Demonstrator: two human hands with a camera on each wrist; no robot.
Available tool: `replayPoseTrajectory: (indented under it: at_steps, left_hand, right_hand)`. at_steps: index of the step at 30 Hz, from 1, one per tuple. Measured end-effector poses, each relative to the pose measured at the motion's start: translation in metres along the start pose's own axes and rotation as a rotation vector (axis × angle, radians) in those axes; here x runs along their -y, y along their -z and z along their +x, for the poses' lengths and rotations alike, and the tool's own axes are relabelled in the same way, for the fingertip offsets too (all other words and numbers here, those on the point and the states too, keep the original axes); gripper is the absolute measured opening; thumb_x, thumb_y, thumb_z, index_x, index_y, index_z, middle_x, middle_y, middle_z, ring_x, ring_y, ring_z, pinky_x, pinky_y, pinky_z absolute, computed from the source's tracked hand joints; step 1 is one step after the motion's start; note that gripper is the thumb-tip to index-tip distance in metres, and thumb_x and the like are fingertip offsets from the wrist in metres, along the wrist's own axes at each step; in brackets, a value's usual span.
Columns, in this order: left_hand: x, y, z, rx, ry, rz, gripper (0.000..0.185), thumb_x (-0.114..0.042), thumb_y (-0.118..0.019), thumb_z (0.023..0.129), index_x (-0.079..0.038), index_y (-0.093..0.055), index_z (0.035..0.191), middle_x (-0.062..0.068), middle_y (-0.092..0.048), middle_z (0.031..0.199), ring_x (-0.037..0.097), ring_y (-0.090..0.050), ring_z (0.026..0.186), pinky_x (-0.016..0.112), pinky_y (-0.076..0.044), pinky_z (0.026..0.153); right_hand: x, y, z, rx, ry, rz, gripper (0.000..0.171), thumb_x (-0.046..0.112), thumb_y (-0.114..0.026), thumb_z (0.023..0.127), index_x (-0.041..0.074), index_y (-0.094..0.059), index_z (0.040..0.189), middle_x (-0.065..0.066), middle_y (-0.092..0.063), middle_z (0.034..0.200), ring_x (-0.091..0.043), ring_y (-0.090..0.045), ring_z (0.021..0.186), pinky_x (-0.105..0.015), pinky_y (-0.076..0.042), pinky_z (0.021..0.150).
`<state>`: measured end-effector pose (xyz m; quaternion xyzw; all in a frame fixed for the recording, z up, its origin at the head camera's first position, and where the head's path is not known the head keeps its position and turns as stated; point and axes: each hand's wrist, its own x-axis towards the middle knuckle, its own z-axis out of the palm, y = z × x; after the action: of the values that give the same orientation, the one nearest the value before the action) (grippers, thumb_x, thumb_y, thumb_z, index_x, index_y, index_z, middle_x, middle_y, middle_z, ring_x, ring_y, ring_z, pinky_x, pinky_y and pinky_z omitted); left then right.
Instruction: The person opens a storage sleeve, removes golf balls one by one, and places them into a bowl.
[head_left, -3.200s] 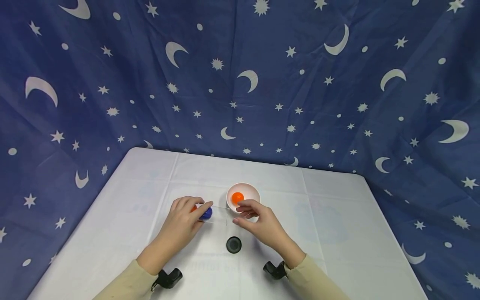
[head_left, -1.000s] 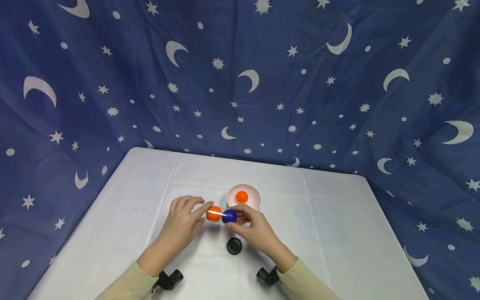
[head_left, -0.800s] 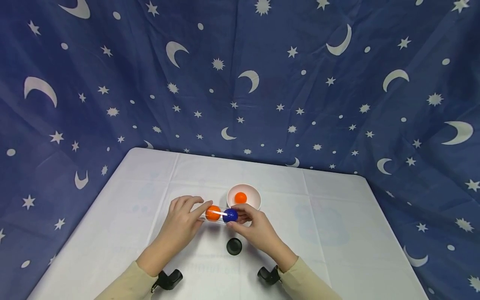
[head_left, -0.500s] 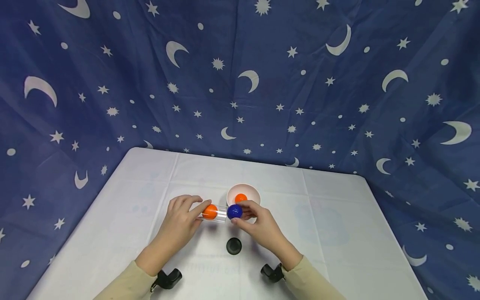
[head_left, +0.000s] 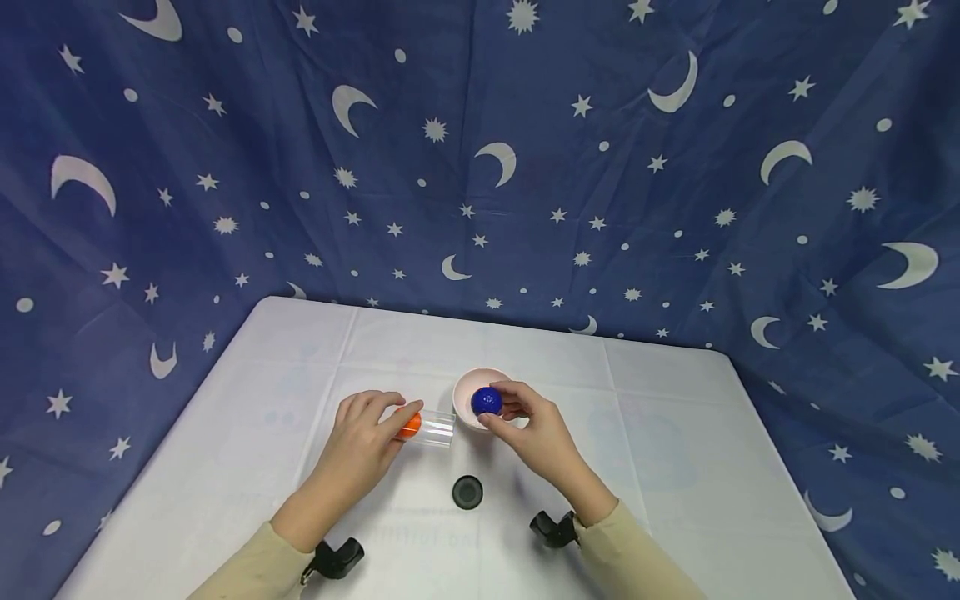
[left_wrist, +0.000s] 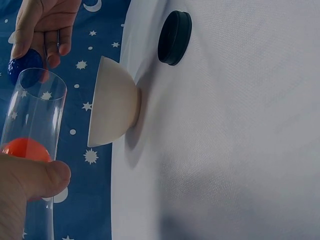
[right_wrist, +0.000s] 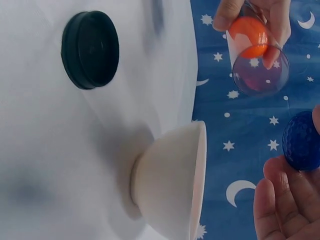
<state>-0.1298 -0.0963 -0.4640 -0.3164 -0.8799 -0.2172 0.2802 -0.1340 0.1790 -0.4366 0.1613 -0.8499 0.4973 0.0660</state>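
Fingers [head_left: 513,390] of the right hand [head_left: 542,429], parted ball-wide, pinched a blue ball [head_left: 487,402] above the bowl [head_left: 462,400], lower-centre frame, while the left hand [head_left: 365,429] gripped a clear tube [head_left: 438,429]: apparently a tube-to-bowl transfer, next calling for gentle release.

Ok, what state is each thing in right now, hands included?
Left hand: gripping the clear tube.
Clear tube: held on its side above the table, end nearest the bowl open; far end hidden.
Orange ball: inside the tube.
Right hand: holding the blue ball.
Blue ball: raised higher than the bowl's rim.
Bowl: upright on the table, contents partly hidden.
Dark cap: lying on the table, apart from the tube.
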Motion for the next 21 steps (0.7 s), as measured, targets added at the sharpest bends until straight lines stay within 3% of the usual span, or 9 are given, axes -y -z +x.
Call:
replayPoseTrajectory:
  at_steps: [13,21]
  left_hand:
    - [0.002,-0.001,0.000,-0.019,-0.017,-0.014,0.048,-0.004,-0.078,0.075,-0.015,-0.067,0.120,0.007,-0.058,0.107,0.033,-0.051,0.101,0.051,-0.036,0.090]
    - [0.002,-0.001,0.000,-0.008,-0.020,0.000,0.058,-0.004,-0.083,0.067,-0.014,-0.066,0.122,0.009,-0.058,0.109,0.033,-0.051,0.101,0.051,-0.035,0.090]
  right_hand:
    - [-0.008,0.001,0.009,-0.016,-0.047,0.015,0.047,0.033,-0.077,0.083,0.016,-0.062,0.124,0.006,-0.066,0.099,-0.011,-0.063,0.087,-0.027,-0.054,0.078]
    - [-0.015,-0.001,0.020,-0.021,-0.053,0.012,0.044,0.031,-0.077,0.082,0.015,-0.063,0.120,0.004,-0.067,0.097,-0.012,-0.063,0.083,-0.040,-0.054,0.079]
